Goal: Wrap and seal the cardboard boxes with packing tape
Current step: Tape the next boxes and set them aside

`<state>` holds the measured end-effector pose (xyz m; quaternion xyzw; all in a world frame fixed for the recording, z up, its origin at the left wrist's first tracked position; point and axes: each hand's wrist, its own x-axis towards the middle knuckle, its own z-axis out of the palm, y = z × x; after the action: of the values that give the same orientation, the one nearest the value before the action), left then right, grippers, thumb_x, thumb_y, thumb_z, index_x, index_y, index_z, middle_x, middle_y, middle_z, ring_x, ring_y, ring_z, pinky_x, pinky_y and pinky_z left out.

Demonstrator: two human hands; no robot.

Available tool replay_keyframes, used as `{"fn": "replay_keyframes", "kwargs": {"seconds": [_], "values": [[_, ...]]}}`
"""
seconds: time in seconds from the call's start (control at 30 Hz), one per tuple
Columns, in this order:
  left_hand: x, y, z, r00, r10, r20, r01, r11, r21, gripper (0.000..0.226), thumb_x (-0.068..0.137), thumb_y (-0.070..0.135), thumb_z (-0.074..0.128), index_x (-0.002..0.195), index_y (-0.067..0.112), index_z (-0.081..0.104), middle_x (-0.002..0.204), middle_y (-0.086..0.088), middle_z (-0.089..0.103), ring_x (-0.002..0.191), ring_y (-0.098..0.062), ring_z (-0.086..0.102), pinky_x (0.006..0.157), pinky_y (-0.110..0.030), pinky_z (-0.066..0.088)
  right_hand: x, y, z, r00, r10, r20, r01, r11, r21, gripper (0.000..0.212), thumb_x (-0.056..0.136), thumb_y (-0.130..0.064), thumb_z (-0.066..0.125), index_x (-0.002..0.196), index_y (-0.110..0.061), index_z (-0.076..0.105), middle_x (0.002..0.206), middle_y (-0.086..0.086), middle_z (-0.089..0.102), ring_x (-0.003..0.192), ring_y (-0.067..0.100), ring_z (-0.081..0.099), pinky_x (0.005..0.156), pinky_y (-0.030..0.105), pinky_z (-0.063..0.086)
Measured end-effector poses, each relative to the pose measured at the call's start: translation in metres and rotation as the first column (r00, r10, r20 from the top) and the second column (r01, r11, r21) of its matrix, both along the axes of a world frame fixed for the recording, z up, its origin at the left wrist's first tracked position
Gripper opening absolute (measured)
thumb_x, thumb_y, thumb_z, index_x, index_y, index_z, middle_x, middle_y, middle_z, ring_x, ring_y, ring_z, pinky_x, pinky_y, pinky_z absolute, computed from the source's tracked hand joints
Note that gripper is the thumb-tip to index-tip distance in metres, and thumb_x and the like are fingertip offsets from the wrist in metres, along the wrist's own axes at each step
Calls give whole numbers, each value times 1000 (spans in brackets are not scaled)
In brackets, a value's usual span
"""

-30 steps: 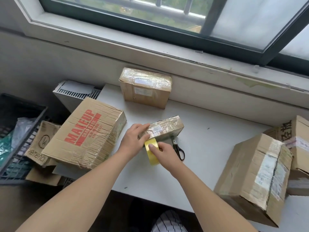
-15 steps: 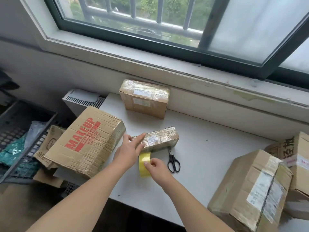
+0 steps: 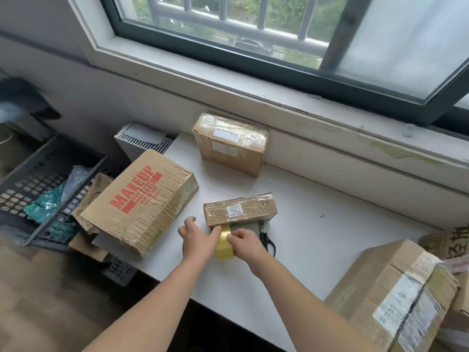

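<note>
A small flat cardboard box (image 3: 239,209), wrapped in clear tape with a white label, lies on the white table (image 3: 317,237). Just in front of it stands a yellowish roll of packing tape (image 3: 224,243). My right hand (image 3: 245,243) grips the roll from the right. My left hand (image 3: 200,237) is at the roll's left side, its thumb reaching up to the box's near edge where the tape meets it. Black scissors (image 3: 267,241) lie right of my right hand, partly hidden.
A taped box (image 3: 229,143) stands at the back by the wall. A big box printed MAKEUP (image 3: 142,201) overhangs the table's left edge. More boxes (image 3: 396,293) crowd the right front. A dark crate (image 3: 38,189) with bags stands left, below table level.
My left hand has come off the small box's top and dropped to the tape roll. The roll and my right hand stay in front of the box. The camera has tilted up.
</note>
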<state>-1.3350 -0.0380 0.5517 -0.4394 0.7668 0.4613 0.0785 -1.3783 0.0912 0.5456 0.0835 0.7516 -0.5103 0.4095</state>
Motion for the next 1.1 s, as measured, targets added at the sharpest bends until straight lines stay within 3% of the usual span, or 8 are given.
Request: {"fn": "replay_keyframes", "kwargs": {"seconds": [0.2, 0.3, 0.47, 0.6, 0.73, 0.83, 1.0, 1.1], "values": [[-14, 6, -14, 999, 54, 5, -54, 991, 121, 42, 98, 46, 62, 113, 7, 64, 114, -11, 69, 105, -31, 64, 89, -36, 52, -12, 7, 10, 999, 14, -41, -14, 1000, -13, 20, 100, -19, 57, 111, -15, 73, 108, 6, 75, 105, 23, 69, 99, 45, 56], [-19, 3, -16, 995, 98, -27, -88, 966, 243, 42, 99, 49, 58, 97, 8, 68, 100, -12, 70, 98, -34, 68, 93, -49, 58, -28, 20, 14, 973, 89, -213, -50, 982, 183, 19, 98, -27, 58, 109, -21, 72, 107, 0, 74, 104, 20, 66, 90, 34, 53], [-20, 1, -23, 988, 152, -16, -140, 940, 311, 44, 100, 51, 57, 80, 13, 64, 90, -9, 66, 94, -32, 67, 96, -51, 57, -46, 52, 4, 860, 452, -237, -207, 732, 649, 17, 94, -30, 55, 97, -16, 64, 100, 7, 68, 92, 30, 61, 71, 30, 44], [-22, -1, -21, 990, 139, 1, -132, 941, 313, 46, 100, 52, 57, 71, 16, 58, 83, -8, 61, 83, -28, 62, 95, -47, 56, -46, 73, -6, 765, 632, -122, -312, 530, 788, 33, 95, -40, 63, 78, -16, 46, 89, 2, 57, 83, 27, 54, 67, 29, 40], [-24, -5, -20, 995, 99, 22, -101, 953, 285, 46, 100, 55, 54, 75, 16, 58, 84, -7, 59, 82, -27, 58, 96, -45, 55, -40, 78, -15, 735, 672, -89, -339, 478, 810, 31, 92, -44, 65, 92, -17, 50, 104, 4, 64, 93, 28, 62, 69, 29, 42], [-27, -4, -18, 997, 69, 24, -72, 973, 221, 45, 101, 52, 53, 76, 14, 55, 82, -6, 55, 81, -28, 54, 79, -37, 50, -37, 76, -17, 740, 657, -144, -305, 518, 799, 29, 92, -38, 63, 99, -15, 48, 105, 5, 65, 99, 31, 65, 69, 31, 42], [-28, -3, -8, 998, 51, -21, -51, 999, 18, 36, 100, 48, 57, 114, 15, 57, 107, -3, 58, 102, -29, 56, 87, -38, 51, -31, 73, -19, 697, 700, -155, -311, 490, 815, 14, 97, -27, 51, 89, -15, 53, 92, 6, 60, 80, 30, 54, 66, 29, 41], [-26, -5, -7, 997, 47, -67, -49, 999, -24, 29, 98, 44, 61, 112, 19, 62, 107, -3, 61, 101, -27, 56, 84, -34, 47, -35, 76, -20, 721, 679, -140, -318, 504, 803, 12, 96, -23, 53, 87, -15, 51, 92, 5, 59, 82, 30, 53, 66, 30, 42]]}}
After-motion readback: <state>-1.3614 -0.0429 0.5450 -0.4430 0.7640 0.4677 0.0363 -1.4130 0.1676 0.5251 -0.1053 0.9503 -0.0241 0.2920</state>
